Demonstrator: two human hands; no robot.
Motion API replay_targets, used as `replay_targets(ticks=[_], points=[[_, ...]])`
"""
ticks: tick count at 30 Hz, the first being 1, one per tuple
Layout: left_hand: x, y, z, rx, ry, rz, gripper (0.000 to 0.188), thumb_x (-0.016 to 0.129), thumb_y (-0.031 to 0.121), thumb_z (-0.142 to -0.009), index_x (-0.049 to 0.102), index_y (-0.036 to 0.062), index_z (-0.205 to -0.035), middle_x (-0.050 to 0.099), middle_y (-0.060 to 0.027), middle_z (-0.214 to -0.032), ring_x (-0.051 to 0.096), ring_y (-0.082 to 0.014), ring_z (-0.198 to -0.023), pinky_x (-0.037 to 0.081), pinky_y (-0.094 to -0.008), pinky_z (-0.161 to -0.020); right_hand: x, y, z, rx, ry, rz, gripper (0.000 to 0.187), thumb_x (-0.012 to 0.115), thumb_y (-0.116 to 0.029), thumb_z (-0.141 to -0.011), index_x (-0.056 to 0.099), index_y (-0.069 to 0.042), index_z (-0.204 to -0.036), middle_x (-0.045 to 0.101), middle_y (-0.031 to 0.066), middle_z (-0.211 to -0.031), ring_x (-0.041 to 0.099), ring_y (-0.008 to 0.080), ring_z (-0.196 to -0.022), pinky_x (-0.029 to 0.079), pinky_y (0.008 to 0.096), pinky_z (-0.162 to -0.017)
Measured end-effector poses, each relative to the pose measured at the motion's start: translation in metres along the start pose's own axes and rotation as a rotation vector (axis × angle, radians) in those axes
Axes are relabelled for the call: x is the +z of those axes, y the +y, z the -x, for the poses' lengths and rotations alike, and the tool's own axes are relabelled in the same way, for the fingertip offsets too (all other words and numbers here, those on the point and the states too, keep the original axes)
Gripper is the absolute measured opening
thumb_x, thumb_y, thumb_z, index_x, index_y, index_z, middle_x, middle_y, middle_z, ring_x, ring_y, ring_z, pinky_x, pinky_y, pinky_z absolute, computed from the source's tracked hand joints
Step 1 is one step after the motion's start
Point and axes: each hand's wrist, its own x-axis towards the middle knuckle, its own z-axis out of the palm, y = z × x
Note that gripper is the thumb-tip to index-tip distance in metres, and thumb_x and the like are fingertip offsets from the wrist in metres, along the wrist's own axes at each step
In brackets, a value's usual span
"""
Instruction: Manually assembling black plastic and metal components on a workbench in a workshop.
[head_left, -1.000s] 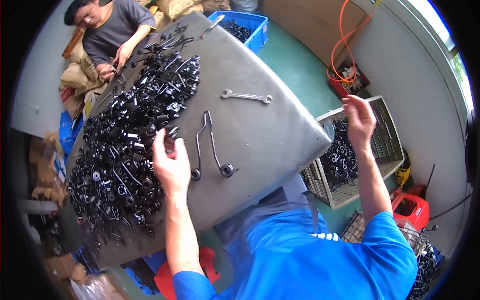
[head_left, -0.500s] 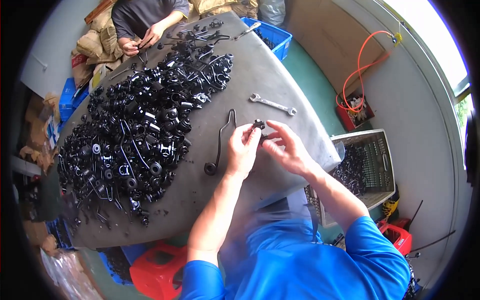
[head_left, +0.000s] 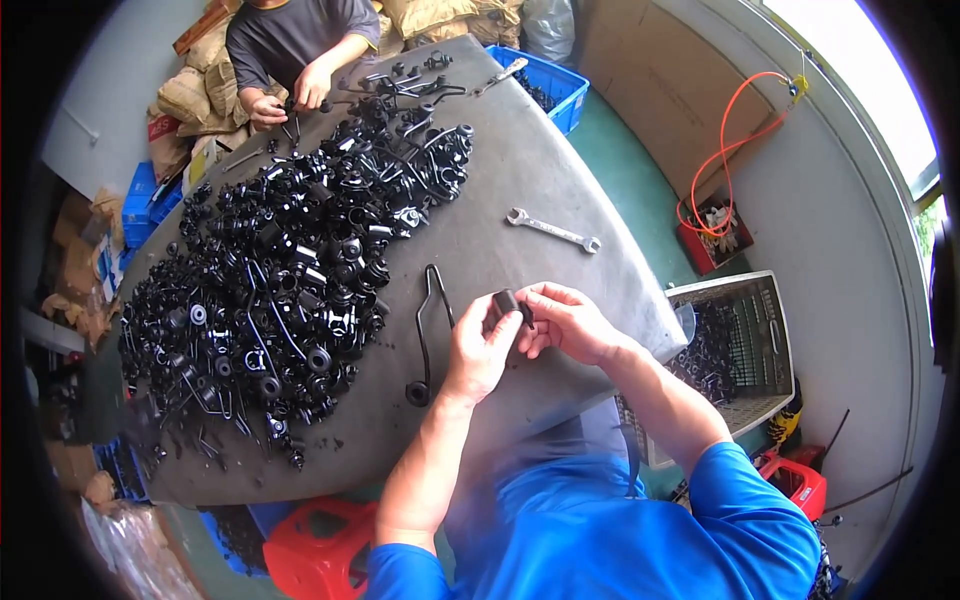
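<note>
Over the near right part of the table, my left hand (head_left: 476, 347) grips a small black cylindrical part (head_left: 506, 301) between thumb and fingers. My right hand (head_left: 570, 322) is closed beside it, its fingertips pinching a small dark piece (head_left: 526, 314) against that part; the piece is too small to make out. Just left of my left hand lies a bent black rod (head_left: 425, 325) with a round ring at its near end. Beyond my hands an open-ended wrench (head_left: 553, 230) rests on the grey tabletop (head_left: 470, 260).
A big heap of black metal parts (head_left: 290, 270) covers the table's left side. Across it, a co-worker's hands (head_left: 300, 95) handle black parts. A grey crate (head_left: 770, 340) of small black parts stands right of the table, a blue bin (head_left: 570, 100) behind, a red stool (head_left: 315, 545) below.
My hands have come nearer to me, and the right fingers have closed in on the part. The cylindrical part now shows its side. The bent rod lies nearer to me.
</note>
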Motion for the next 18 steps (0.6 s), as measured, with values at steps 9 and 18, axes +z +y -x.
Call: replay_targets(ticks=[9, 18], points=[[-0.004, -0.011, -0.008, -0.067, 0.112, 0.035, 0.031, 0.060, 0.025, -0.098, 0.056, -0.0013, -0.113, 0.061, -0.0023, -0.089, 0.056, -0.0083, -0.064, 0.048, -0.0220, -0.054, -0.003, -0.003, -0.005, -0.187, 0.102, 0.484, 0.021, 0.055, -0.023, -0.100, 0.060, -0.003, -0.103, 0.062, 0.0027, -0.075, 0.060, 0.0098, -0.063, 0.050, 0.0244, -0.056], [-0.001, -0.017, -0.009, -0.048, 0.179, 0.118, 0.042, 0.058, 0.027, -0.099, 0.051, -0.0024, -0.127, 0.061, -0.0064, -0.092, 0.055, -0.0078, -0.059, 0.046, -0.0213, -0.048, -0.007, 0.000, -0.013, -0.397, 0.031, 0.418, 0.023, 0.057, -0.023, -0.099, 0.062, 0.000, -0.101, 0.063, 0.0043, -0.081, 0.061, 0.0097, -0.068, 0.054, 0.0256, -0.064]])
